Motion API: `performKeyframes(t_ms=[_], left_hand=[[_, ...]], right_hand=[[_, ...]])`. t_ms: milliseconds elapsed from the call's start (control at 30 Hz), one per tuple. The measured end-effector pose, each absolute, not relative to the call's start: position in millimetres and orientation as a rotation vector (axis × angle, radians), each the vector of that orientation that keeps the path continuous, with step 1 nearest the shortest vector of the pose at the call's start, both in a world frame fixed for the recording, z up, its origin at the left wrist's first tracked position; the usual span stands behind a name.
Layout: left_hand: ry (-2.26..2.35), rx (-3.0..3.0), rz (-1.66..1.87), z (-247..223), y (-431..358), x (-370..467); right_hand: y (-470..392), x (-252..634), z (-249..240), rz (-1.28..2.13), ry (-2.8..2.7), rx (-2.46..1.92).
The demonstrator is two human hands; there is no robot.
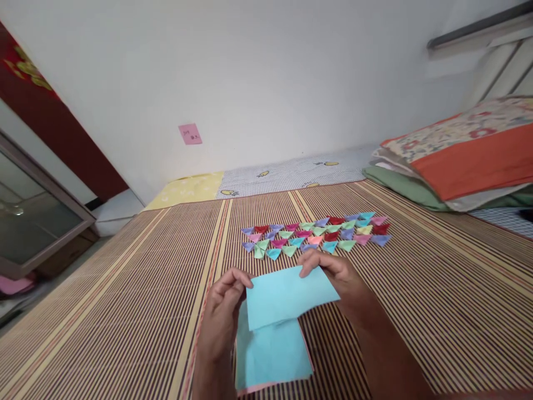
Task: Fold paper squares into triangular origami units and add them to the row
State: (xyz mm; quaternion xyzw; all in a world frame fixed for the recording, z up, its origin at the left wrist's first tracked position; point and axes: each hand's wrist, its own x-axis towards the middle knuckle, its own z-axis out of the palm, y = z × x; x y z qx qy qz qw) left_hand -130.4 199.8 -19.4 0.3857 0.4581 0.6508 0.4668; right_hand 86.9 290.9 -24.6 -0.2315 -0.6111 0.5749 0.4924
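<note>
A light blue folded paper sheet is held up a little above the striped mat. My left hand pinches its left edge and my right hand pinches its upper right edge. Below it lies a stack of paper squares, blue on top with a pink sheet showing at the bottom edge. Beyond my hands, several small folded paper triangles in red, green, purple, pink and blue lie in rows on the mat.
Folded quilts and a pillow are piled at the right. A white wall with a pink note stands behind. A glass door is at the left, past the mat's edge.
</note>
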Motion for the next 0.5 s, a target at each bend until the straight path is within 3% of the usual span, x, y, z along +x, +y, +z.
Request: performKeyframes(t_ms=[267, 500], left_hand=[[1.237, 1.17, 1.106, -18.3, 201.3, -120.4], [1.259, 1.02, 1.344, -22.3, 209.8, -102.5]], right_hand=[[283.0, 81.8, -22.6, 1.512, -1.687, -0.553], [287.1, 83.3, -27.4, 1.511, -1.491, -0.631]])
